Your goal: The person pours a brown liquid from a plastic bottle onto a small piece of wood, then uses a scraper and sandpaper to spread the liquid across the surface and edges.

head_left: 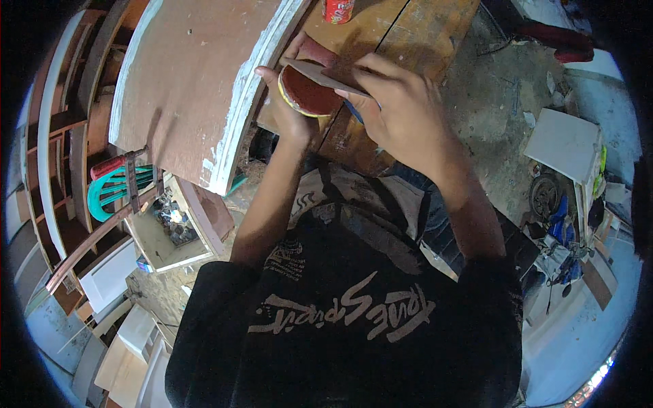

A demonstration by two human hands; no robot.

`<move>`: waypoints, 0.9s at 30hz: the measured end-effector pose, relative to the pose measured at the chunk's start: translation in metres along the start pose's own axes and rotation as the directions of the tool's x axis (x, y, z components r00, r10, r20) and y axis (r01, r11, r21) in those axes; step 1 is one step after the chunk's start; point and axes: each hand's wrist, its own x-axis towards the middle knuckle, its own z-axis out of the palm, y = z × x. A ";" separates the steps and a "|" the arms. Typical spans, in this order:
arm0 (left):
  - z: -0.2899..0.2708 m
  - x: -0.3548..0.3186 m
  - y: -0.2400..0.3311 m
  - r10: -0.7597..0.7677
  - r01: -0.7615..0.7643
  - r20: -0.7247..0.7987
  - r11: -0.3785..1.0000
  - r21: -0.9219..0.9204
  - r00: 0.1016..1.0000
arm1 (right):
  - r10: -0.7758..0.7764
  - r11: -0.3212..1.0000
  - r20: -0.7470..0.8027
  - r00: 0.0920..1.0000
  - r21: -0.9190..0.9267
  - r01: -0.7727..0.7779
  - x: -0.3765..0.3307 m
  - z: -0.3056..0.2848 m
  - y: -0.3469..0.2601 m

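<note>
The small yellow lid (pixel 307 95), filled with reddish-brown putty, sits cupped in the left hand (pixel 289 102), fingers curled round its rim. Just right of the lid, the right hand (pixel 394 109) pinches a flat scraper (pixel 323 76) whose edge lies across the putty. Left of the lid stands a curved wooden panel (pixel 197 81); above it, a red can (pixel 338 9). Best to keep the lid level and load the scraper thinly.

Curved wooden frames (pixel 64 136) are stacking up along the left of the frame, a wooden workbench (pixel 401 41) is stretching across the top, dusty concrete floor (pixel 503 102) is showing at right, light glaring in the lower right corner
</note>
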 end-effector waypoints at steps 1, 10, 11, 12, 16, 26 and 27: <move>-0.001 0.000 -0.001 0.000 0.000 0.000 1.000 0.001 1.000 | 0.010 1.000 -0.015 1.000 0.014 -0.010 -0.003 0.002 0.000; -0.015 0.008 -0.012 0.101 -0.083 -0.267 0.993 0.079 0.958 | 0.035 0.977 0.136 0.990 0.203 -0.062 -0.030 -0.014 -0.015; -0.015 0.008 -0.012 0.135 -0.111 -0.241 0.988 0.112 0.961 | 0.037 0.978 0.135 0.990 0.201 -0.064 -0.034 -0.016 -0.012; -0.014 0.008 -0.009 0.174 -0.144 -0.218 0.979 0.146 0.960 | 0.139 0.953 0.154 0.978 0.247 -0.174 -0.039 -0.018 -0.007; -0.011 0.006 0.002 0.203 -0.186 -0.120 0.973 0.134 0.972 | 0.469 0.778 -0.009 0.883 0.476 -0.409 -0.037 -0.040 -0.006; 0.004 -0.001 0.016 0.234 -0.220 -0.018 0.937 0.272 0.972 | 0.368 0.805 -0.163 0.915 0.549 -0.226 -0.019 -0.019 -0.012; 0.003 0.000 0.017 0.233 -0.219 -0.020 0.936 0.275 0.972 | 0.368 0.803 -0.160 0.916 0.551 -0.226 -0.020 -0.015 -0.013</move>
